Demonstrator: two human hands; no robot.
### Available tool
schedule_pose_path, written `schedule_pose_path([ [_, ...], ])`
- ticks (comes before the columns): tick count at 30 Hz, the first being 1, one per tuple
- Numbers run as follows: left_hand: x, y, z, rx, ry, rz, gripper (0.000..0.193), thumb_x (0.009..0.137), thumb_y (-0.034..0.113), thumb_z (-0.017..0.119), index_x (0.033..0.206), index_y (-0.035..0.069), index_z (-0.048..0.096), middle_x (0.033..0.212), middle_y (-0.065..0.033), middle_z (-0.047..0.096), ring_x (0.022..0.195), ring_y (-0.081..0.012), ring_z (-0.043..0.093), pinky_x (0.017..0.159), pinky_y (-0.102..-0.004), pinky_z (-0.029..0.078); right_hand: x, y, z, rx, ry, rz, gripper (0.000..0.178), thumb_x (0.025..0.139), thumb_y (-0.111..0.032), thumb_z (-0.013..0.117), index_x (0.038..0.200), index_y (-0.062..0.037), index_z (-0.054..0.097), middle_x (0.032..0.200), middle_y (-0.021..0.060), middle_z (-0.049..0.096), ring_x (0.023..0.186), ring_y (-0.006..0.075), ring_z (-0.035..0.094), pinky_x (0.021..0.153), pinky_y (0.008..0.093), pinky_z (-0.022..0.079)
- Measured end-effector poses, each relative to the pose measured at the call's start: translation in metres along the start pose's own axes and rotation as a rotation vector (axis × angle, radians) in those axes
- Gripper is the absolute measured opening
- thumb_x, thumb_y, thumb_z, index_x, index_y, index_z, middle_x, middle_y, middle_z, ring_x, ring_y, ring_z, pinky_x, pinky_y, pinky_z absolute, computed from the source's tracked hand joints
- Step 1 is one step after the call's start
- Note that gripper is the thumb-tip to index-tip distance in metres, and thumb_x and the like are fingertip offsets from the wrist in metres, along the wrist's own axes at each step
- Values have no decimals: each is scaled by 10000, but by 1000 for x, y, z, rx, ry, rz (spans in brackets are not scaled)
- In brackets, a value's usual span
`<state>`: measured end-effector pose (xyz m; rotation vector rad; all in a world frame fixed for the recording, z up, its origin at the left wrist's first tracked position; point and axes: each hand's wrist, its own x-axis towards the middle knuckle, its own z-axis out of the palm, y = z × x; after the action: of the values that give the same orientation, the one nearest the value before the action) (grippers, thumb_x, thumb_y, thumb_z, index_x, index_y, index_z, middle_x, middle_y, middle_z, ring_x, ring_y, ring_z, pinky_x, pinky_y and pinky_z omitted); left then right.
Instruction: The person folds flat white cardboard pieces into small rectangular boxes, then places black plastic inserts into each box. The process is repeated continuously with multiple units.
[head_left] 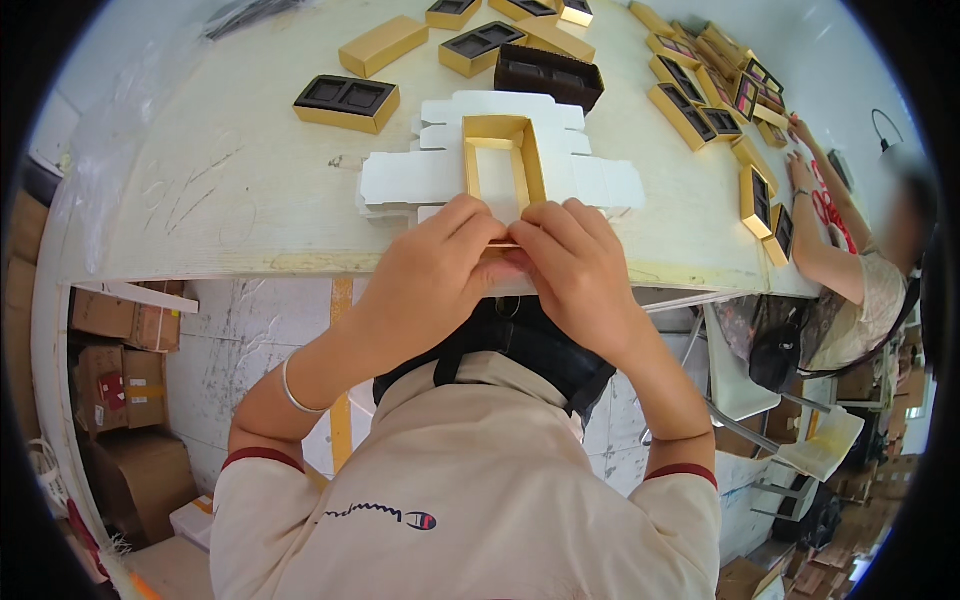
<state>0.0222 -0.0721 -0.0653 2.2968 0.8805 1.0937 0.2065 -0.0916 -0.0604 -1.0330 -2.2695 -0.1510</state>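
Observation:
A gold cardboard box (pixel 535 165), partly folded up with raised side walls, stands on a stack of flat white box blanks (pixel 410 178) before me. Both hands are at its near end. My left hand (pixel 450 245) pinches the left part of that near edge, fingertips closed on the card. Close beside it, my right hand (pixel 572 250) grips the right part of the same edge. The fingers cover most of the near wall, so its fold cannot be made out. Just beyond the box lies a dark brown insert tray (pixel 548 75).
Gold boxes with dark inserts (pixel 346 103) sit on the white table (pixel 230 200), along with a closed gold box (pixel 384 46). More gold boxes (pixel 685 115) crowd the right side, where another person (pixel 850 265) works. Brown cartons (pixel 120 385) are stacked below left; a white chair (pixel 740 370) stands right.

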Motion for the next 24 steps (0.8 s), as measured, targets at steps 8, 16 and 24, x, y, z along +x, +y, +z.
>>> schedule_pose_path([
  [8,15,0,-14,120,-221,-21,105,824,95,659,842,16,593,775,-115,578,719,-307,570,626,-372,458,35,33,-31,549,-572,194,186,801,-50,661,986,-40,650,862,81,611,762,207,578,660,311,444],
  [16,20,19,-9,486,-213,154,322,723,325,767,781,66,584,801,-68,525,772,-255,523,691,-378,421,94,77,-36,-45,-809,391,365,762,-137,648,1115,-74,580,1001,127,595,863,228,585,754,333,459],
  [24,21,30,-3,499,-69,158,405,700,196,763,1044,94,575,1058,-107,488,821,-266,519,726,-387,421,89,76,-48,186,-962,655,538,718,-43,605,1219,-111,423,981,166,598,875,287,600,712,358,466],
])
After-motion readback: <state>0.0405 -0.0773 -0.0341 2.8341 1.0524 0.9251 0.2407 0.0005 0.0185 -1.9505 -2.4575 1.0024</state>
